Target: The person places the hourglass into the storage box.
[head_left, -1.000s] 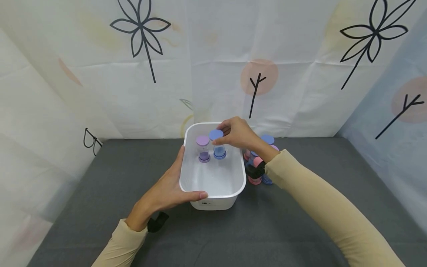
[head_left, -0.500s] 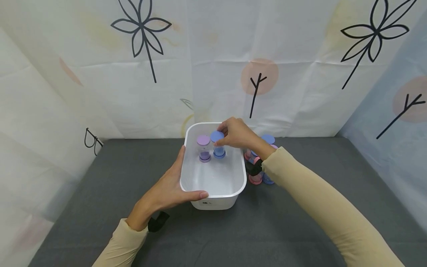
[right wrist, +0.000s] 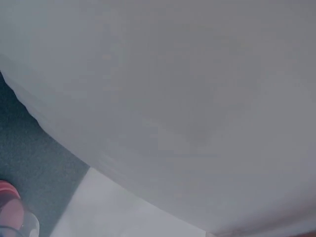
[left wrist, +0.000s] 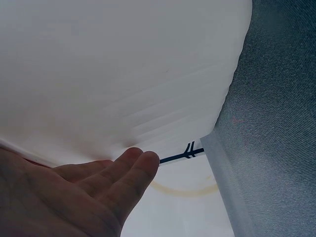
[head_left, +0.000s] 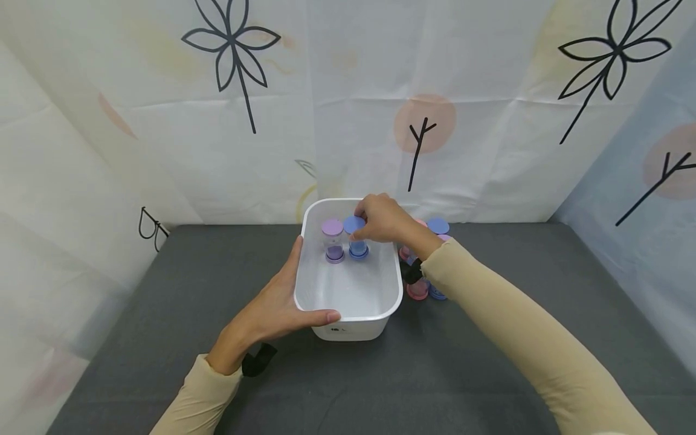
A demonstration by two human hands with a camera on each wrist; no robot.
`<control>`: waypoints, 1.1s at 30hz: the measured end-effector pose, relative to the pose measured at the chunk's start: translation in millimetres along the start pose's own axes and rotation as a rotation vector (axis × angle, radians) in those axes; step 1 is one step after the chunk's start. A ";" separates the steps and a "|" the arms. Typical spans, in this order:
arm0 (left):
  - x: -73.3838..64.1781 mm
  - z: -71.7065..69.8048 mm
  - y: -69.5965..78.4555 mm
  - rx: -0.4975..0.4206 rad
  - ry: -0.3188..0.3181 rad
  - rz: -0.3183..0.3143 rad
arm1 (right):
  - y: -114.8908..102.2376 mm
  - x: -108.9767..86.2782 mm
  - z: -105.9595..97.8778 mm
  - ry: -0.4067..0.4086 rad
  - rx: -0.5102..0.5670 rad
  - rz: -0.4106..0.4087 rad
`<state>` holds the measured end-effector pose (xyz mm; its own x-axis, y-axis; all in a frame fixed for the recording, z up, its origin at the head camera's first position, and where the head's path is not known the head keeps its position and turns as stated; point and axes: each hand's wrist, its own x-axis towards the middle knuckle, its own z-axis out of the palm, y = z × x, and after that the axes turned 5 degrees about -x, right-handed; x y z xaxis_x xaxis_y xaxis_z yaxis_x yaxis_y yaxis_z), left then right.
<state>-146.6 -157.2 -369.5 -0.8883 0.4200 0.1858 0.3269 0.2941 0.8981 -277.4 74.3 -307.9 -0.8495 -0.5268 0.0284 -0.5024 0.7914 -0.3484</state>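
A white plastic tub (head_left: 359,330) stands mid-table. My left hand (head_left: 272,308) is spread around its near left corner, thumb along the near rim and fingers against the left outer wall; the left wrist view shows these fingers (left wrist: 121,185) nearly straight against the wall. Inside the tub, a purple-capped sand timer (head_left: 333,237) stands upright. Beside it is a blue-capped sand timer (head_left: 358,249), its cap pinched between the thumb and fingers of my right hand (head_left: 387,220). Purple and blue sand lies at their bottoms. The tub's wall (right wrist: 173,98) fills most of the right wrist view.
Several more sand timers (head_left: 438,226), with blue, pink and purple caps, stand right of the tub, partly hidden by my right forearm. Dark grey cloth (head_left: 217,266) covers the table. A patterned white curtain (head_left: 353,133) hangs behind it.
My right hand shifts very slightly with the blue-capped timer's cap still pinched, and the right forearm moves a little left. The left hand and the tub stay in place.
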 end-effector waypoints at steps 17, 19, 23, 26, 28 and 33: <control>0.8 -0.4 1.3 0.013 0.001 -0.014 | -2.7 2.8 6.5 -0.004 -0.119 0.047; 0.8 -0.5 1.1 0.019 0.004 -0.012 | -2.6 3.2 7.6 0.003 -0.131 0.046; 0.7 -0.8 1.0 0.028 0.006 -0.006 | -3.5 2.7 8.4 0.019 -0.138 0.041; 0.6 -0.5 1.3 0.033 0.008 -0.001 | -3.9 1.9 8.5 0.024 -0.139 0.048; 0.6 -0.3 1.6 0.029 0.007 0.001 | -3.8 1.6 8.5 0.024 -0.140 0.051; 0.6 -0.1 1.0 -0.001 -0.007 0.005 | -3.2 0.5 8.0 0.030 -0.131 0.040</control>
<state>-146.8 -156.7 -368.5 -0.8843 0.4277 0.1874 0.3310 0.2909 0.8977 -274.9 69.0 -314.3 -0.8727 -0.4860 0.0456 -0.4830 0.8462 -0.2250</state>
